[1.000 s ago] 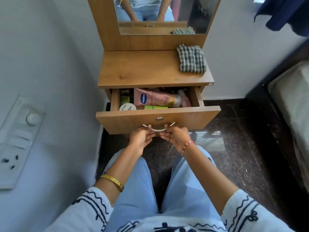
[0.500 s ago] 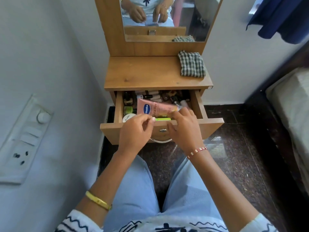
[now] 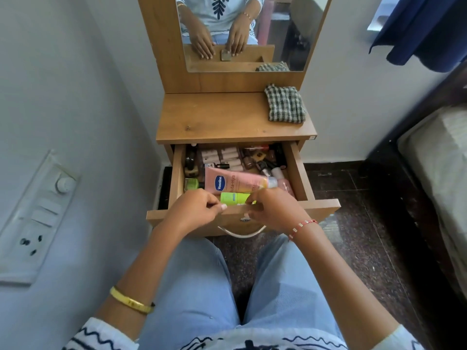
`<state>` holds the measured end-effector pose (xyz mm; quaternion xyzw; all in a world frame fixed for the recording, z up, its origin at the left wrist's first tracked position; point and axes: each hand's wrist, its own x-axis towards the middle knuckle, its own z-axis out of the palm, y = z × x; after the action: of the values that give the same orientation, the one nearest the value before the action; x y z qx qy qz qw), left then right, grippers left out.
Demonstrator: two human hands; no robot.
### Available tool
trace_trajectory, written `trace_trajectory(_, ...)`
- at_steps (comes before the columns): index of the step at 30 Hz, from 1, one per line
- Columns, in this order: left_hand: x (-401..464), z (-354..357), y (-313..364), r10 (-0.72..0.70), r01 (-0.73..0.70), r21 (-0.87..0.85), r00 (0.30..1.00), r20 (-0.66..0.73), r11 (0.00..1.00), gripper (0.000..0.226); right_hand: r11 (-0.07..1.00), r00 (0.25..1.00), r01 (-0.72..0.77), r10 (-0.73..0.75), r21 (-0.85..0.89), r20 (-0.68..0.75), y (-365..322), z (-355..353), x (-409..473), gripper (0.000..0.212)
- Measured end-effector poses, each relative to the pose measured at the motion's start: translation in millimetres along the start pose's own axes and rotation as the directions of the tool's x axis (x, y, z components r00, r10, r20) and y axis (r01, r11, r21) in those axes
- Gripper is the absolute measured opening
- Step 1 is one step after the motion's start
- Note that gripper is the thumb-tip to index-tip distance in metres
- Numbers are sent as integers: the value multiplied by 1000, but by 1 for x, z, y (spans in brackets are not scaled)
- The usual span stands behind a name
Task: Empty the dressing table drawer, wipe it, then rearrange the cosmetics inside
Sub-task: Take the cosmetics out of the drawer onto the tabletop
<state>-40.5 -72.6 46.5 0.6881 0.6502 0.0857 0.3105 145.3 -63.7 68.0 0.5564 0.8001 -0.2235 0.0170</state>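
Note:
The dressing table drawer (image 3: 298, 170) stands pulled out and is full of cosmetics. A pink Vaseline tube (image 3: 235, 183) lies across its front, with several small bottles and lipsticks (image 3: 227, 157) behind it. A bright green tube (image 3: 233, 198) lies along the front edge. My left hand (image 3: 197, 209) pinches the left end of the green tube with curled fingers. My right hand (image 3: 274, 209) holds the tube's right end. A green-lidded jar (image 3: 191, 184) sits at the front left of the drawer, and part of the drawer's front is hidden under my hands.
A folded checked cloth (image 3: 285, 103) lies on the right of the wooden table top (image 3: 214, 117). The mirror (image 3: 252, 31) rises behind it. A wall switch panel (image 3: 35, 218) is to the left, a bed (image 3: 439, 178) to the right, dark floor (image 3: 366, 236) between.
A second ago both hands pulled the drawer's handle from below. They then rose over its front edge and closed on the green tube. The drawer now stands further out.

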Motion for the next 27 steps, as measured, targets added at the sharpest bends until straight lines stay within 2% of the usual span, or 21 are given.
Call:
trace_trajectory(7,-15,2,0,-34,62,-164,985,170,985,19,999,995,3,1,-43,96,-5,0,-16,29)
trace_trajectory(13,-15,4,-2,-64,96,-156,978,199,983,26,999,991,16,-9,-47,131,-2,2,-16,31)
trace_trajectory(17,-9,2,0,-44,81,-186,979,199,979,24,1000,991,-17,17,4,135,5,-5,-5,23)
trace_trajectory(20,0,0,6,-33,76,-326,990,136,942,20,997,998,-67,66,27,10,14,-12,14,22)
trace_trajectory(22,11,0,11,-21,25,-304,1000,17,952,20,994,993,-97,101,54,-69,22,-13,27,27)
trace_trajectory(25,28,3,20,41,-72,-161,981,-191,984,21,993,992,-114,116,-41,43,28,-7,45,36)
trace_trajectory(27,34,10,23,60,-105,-163,963,-264,981,25,986,983,-110,127,-127,135,28,0,52,37)
